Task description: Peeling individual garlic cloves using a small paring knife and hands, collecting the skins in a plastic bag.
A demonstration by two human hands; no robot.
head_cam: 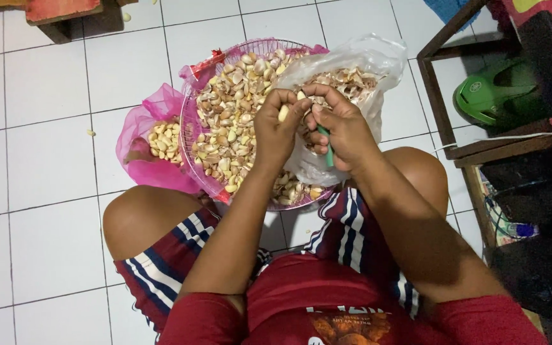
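I see my left hand [277, 128] pinching a garlic clove [283, 113] between fingertips. My right hand [342, 124] is curled tight around a green-handled knife [326, 144], touching the clove. Directly beneath both grips: pink basket [194, 137] of cloves; plastic bag [378, 61] of peels behind the right.

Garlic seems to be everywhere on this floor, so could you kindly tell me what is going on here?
A person sits on the white tiled floor, peeling garlic. The left hand pinches a garlic clove, while the right hand grips a green-handled knife against it. In front lies a pink mesh basket heaped with cloves, a clear plastic bag holding papery skins, and a pink net bag with more cloves.
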